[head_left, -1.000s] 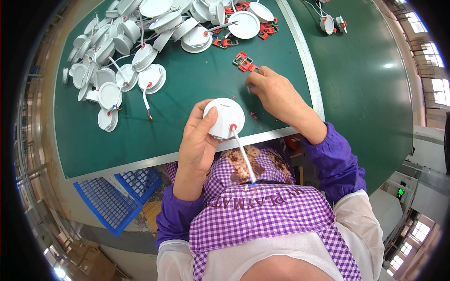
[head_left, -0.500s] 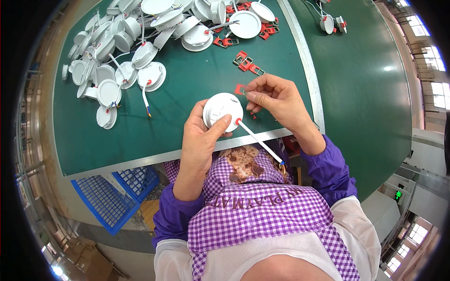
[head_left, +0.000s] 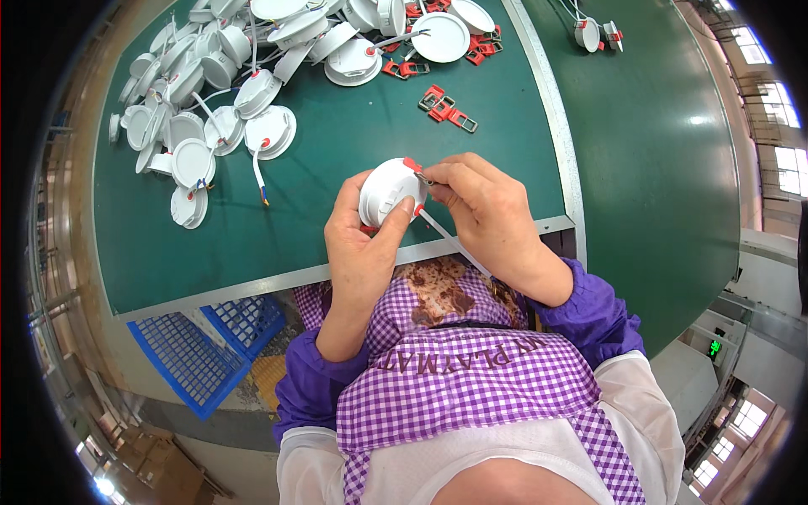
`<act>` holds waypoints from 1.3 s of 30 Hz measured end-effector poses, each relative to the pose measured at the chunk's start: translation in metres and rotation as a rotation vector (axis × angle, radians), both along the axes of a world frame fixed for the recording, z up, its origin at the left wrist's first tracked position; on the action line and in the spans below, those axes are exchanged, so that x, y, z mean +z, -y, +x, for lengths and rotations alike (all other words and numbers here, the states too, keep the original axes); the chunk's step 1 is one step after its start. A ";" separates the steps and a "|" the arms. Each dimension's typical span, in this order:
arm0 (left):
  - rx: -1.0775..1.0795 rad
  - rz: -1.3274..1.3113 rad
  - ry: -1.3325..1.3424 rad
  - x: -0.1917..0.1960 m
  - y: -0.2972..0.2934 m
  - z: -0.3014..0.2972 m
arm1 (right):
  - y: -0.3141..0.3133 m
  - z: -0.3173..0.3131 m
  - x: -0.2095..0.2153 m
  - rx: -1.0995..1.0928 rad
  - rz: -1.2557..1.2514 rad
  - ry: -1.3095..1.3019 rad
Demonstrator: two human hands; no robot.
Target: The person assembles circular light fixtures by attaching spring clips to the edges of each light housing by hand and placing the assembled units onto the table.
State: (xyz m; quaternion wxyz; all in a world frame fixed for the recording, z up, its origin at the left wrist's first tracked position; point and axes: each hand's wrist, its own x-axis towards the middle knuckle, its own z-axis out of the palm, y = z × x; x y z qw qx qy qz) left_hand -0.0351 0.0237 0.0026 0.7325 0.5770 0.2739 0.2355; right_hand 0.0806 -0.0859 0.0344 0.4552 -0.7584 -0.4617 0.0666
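My left hand (head_left: 360, 244) grips a round white downlight (head_left: 386, 189) above the front of the green table, with the thumb across its back. A white cable (head_left: 450, 240) leaves the lamp through a red grommet and passes below my right hand (head_left: 497, 219). That hand pinches a red spring clip (head_left: 411, 164) with a metal part against the lamp's upper right edge. The fingers partly hide the clip. Beyond my hands lie several loose red clips (head_left: 446, 109) with metal frames.
A heap of white downlights with cables (head_left: 189, 135) covers the far left of the table. More red clips (head_left: 406, 69) lie by it. A pale metal strip (head_left: 547, 101) runs along the table's right. Below the front edge stands a blue plastic basket (head_left: 194, 353).
My right hand has brought the red clip left onto the downlight's edge. My left hand has tilted the lamp and shifted it slightly left.
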 end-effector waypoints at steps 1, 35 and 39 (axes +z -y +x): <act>0.013 0.027 0.001 -0.001 0.001 0.000 | -0.001 -0.001 -0.001 -0.006 0.000 0.025; -0.059 -0.236 0.156 0.004 0.025 0.009 | 0.009 0.007 -0.017 -0.031 0.194 -0.667; -0.064 -0.259 0.147 0.005 0.027 0.009 | 0.015 0.002 -0.011 -0.013 0.166 -0.728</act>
